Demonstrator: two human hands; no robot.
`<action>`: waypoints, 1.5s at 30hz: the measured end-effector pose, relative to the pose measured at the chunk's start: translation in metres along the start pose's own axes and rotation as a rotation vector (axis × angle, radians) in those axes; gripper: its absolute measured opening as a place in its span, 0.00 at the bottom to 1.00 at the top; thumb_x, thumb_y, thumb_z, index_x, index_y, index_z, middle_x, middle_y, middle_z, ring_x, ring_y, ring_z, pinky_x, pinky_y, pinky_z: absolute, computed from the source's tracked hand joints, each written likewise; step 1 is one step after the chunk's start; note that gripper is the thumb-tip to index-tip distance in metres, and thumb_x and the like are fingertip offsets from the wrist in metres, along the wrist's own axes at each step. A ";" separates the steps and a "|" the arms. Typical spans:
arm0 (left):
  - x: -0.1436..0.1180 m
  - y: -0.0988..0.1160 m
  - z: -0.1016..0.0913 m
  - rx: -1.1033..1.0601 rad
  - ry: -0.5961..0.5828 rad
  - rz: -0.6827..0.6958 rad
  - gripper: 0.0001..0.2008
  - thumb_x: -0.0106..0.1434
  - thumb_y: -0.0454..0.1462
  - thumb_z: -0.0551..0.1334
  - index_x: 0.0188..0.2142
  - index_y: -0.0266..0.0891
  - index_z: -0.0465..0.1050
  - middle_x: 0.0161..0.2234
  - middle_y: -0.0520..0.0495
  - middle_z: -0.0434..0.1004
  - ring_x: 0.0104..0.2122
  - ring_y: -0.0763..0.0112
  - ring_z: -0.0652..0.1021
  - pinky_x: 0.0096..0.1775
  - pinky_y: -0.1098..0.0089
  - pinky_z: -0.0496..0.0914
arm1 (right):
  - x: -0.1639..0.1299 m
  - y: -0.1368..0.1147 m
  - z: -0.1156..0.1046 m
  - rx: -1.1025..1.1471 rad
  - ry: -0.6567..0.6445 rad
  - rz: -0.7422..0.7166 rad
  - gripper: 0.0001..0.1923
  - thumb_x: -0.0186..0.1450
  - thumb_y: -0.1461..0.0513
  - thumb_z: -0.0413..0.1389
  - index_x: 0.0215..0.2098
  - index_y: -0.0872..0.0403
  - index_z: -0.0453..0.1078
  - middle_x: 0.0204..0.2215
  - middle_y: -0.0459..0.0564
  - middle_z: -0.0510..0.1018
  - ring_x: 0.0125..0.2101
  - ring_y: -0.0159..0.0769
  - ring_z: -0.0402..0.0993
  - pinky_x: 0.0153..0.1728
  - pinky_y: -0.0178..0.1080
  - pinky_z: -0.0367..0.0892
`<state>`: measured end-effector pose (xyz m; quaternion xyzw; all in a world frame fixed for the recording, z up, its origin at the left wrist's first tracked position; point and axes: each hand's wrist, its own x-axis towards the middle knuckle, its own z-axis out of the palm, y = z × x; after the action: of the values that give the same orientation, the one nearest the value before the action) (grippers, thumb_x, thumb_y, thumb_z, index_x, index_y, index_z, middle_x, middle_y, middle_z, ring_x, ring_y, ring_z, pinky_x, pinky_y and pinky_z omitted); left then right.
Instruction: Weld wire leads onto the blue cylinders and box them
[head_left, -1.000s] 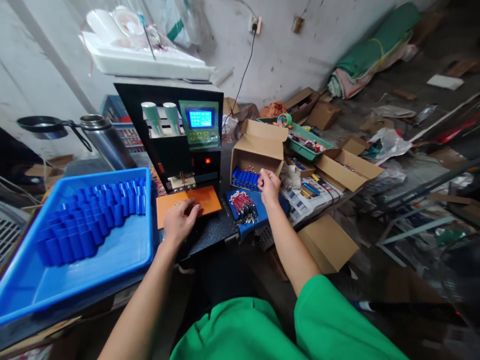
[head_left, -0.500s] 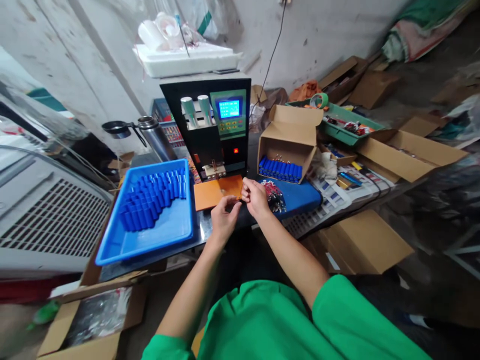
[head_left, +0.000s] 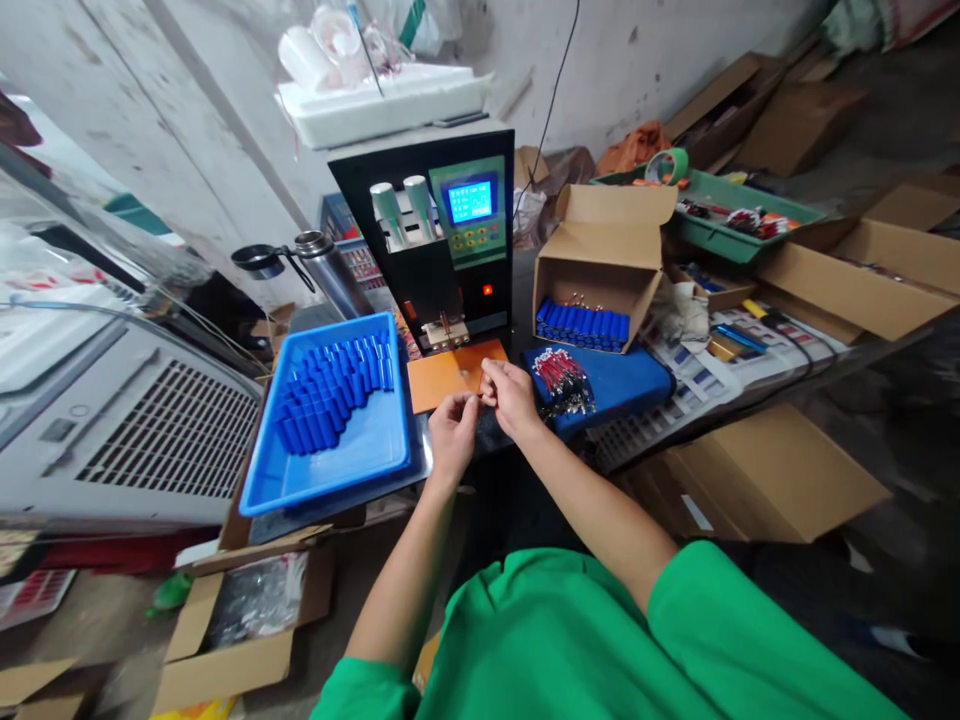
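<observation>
My left hand and my right hand meet at the front edge of an orange board. The fingers of both are pinched together; whatever lies between them is too small to make out. Behind the board stands a black spot welder with a lit blue screen and two thin electrodes above the board. To the right of my right hand, a bundle of red and black wire leads lies on a blue pad.
A blue tray of upright blue cylindrical cells stands left. Behind the pad, an open cardboard box holds more blue cells. A steel flask stands behind the tray. A green tray and open cartons crowd the right.
My left hand has come closer to my right, and its thumb and fingers have closed together. The whole view has shifted slightly, moving the scene rightward.
</observation>
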<state>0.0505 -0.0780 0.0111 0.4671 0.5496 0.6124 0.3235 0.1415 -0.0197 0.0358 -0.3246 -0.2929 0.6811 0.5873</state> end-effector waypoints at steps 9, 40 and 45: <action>0.009 0.006 -0.020 0.022 -0.109 -0.013 0.15 0.66 0.48 0.62 0.31 0.40 0.66 0.25 0.51 0.74 0.26 0.74 0.73 0.32 0.70 0.68 | -0.004 -0.007 -0.015 -0.369 -0.415 -0.034 0.15 0.56 0.53 0.68 0.28 0.54 0.72 0.19 0.41 0.72 0.20 0.27 0.66 0.22 0.31 0.61; 0.028 0.015 -0.187 1.383 0.247 -0.222 0.20 0.63 0.38 0.60 0.53 0.34 0.70 0.44 0.33 0.78 0.46 0.49 0.80 0.47 0.56 0.72 | 0.026 0.017 -0.037 -0.668 -0.205 -0.298 0.18 0.57 0.47 0.63 0.29 0.54 0.72 0.28 0.52 0.80 0.30 0.39 0.76 0.36 0.42 0.72; 0.042 0.016 -0.152 0.663 0.215 0.007 0.19 0.58 0.43 0.65 0.46 0.35 0.76 0.33 0.44 0.79 0.35 0.61 0.80 0.45 0.59 0.74 | 0.035 0.013 -0.034 -0.513 -0.125 -0.200 0.18 0.55 0.48 0.63 0.29 0.54 0.71 0.22 0.46 0.74 0.23 0.34 0.70 0.27 0.38 0.69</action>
<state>-0.1037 -0.0987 0.0419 0.4816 0.7479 0.4475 0.0921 0.1571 0.0136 0.0016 -0.3894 -0.5222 0.5420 0.5309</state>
